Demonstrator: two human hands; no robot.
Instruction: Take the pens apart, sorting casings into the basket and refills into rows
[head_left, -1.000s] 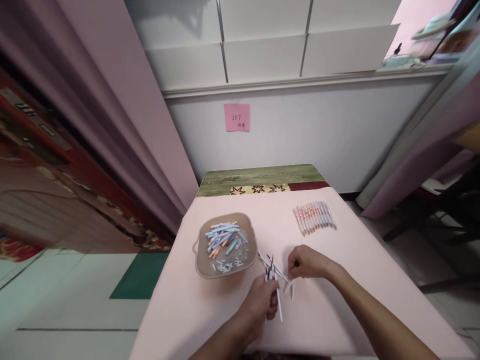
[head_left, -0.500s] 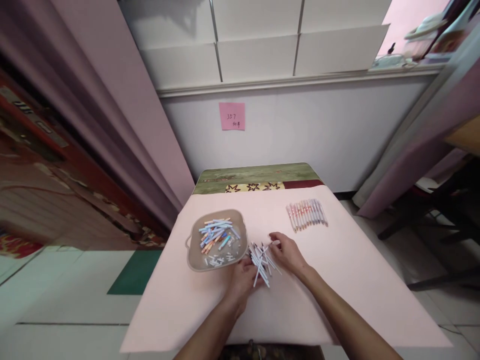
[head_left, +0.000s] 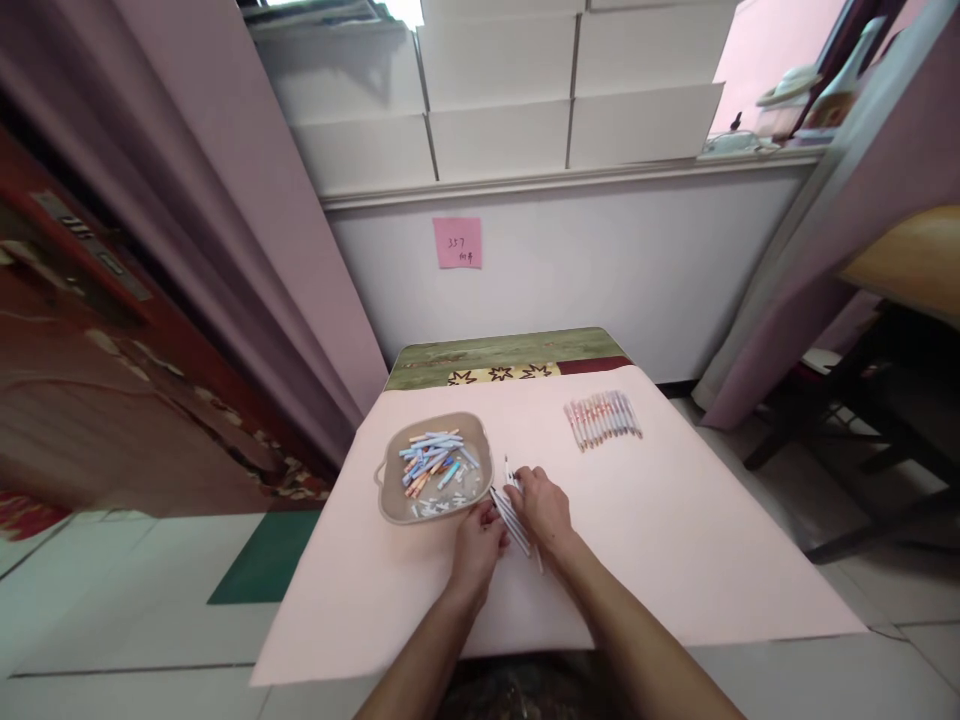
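Note:
A loose bundle of thin white pen refills (head_left: 512, 522) with dark tips lies on the pink cloth between my two hands. My right hand (head_left: 546, 508) is over the bundle from the right, its fingers bent down around the refills. At the lower left of the bundle, my left hand (head_left: 476, 542) has its fingers curled in against the refills, just below the basket's near corner. A beige plastic basket (head_left: 384, 500) stands left of the hands, holding blue and orange pen caps (head_left: 431, 460) and several small white pieces (head_left: 442, 505).
Several clear-barrelled pens (head_left: 602, 420) lie side by side in a row at the right. The pink cloth (head_left: 645, 560) covers most of the table, whose green patterned far end (head_left: 510, 348) shows. A pink note (head_left: 457, 243) is stuck on the wall behind.
My right hand has moved left and closed over the refills. The refills, spread and crossed before, now lie narrower and more parallel. The camera view has shifted slightly.

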